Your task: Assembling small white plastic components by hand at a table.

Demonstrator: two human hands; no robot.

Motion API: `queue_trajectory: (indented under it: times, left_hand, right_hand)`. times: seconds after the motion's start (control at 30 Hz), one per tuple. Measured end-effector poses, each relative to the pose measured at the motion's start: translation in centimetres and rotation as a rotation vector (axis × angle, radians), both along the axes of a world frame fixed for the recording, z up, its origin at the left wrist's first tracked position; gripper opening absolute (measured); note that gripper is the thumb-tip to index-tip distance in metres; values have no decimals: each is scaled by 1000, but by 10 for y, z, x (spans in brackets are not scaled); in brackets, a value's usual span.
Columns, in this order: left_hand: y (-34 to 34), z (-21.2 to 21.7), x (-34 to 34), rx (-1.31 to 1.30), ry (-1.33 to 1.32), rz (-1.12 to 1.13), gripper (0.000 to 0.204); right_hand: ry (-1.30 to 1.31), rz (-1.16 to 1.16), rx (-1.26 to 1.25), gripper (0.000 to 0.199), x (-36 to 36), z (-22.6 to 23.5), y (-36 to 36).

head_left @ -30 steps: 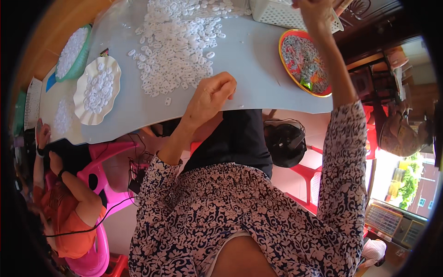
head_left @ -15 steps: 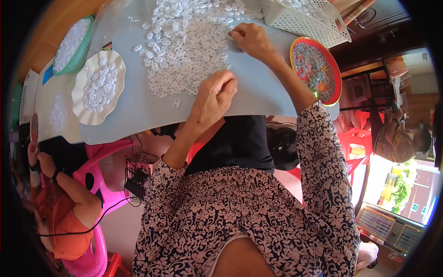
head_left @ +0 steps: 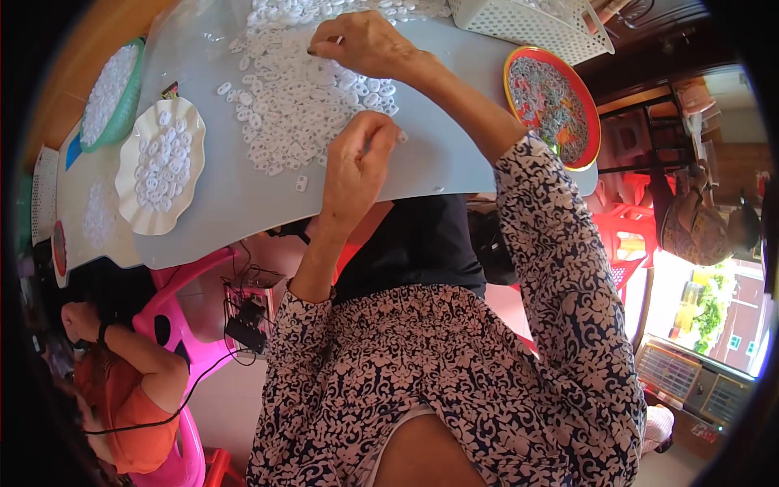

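Observation:
A heap of small white oval plastic pieces with holes (head_left: 280,122) lies spread over the grey tabletop. My left hand (head_left: 355,162) is closed at the heap's near right edge, thumb and fingers curled together. A tiny pale bit shows at its fingertips, too small to name. Over the far part of the heap reaches my right hand (head_left: 365,47), thumb and index finger drawn together in a pinch among the pieces. A dark spot shows at its fingertips; whether a piece is held there is not visible. One loose white piece (head_left: 302,183) lies close to the table's front edge.
Left of the heap, a scalloped cream dish (head_left: 134,213) holds more white pieces, beside a full green basket (head_left: 122,122). At right are a red bowl (head_left: 595,122) of small metal bits and a white perforated basket (head_left: 519,32). A person in orange (head_left: 146,422) sits at left.
My right hand has moved left from the heap's right side to over its far part. My left hand has shifted slightly left, still closed. The whole view has shifted a little.

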State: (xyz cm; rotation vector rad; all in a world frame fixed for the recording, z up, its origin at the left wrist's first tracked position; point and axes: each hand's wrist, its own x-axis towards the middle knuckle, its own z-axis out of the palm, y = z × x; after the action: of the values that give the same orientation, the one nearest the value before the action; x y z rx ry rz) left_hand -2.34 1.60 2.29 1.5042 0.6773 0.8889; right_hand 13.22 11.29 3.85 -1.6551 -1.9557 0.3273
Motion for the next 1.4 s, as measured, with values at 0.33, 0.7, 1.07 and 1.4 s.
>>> queue_trajectory:
  times: [0.33, 0.7, 1.07, 1.4]
  left_hand:
    - [1, 3, 7, 156, 136, 3, 15]
    - [10, -5, 1, 261, 217, -6, 20]
    - [23, -18, -8, 295, 161, -44, 18]
    - [21, -16, -8, 280, 190, -16, 16]
  right_hand:
    - [-122, -390, 23, 37, 25, -24, -15]
    - [96, -163, 217, 21, 33, 3, -90]
    - [-487, -508, 88, 53, 191, -10, -217]
    - [-517, -306, 112, 34, 205, -24, -213]
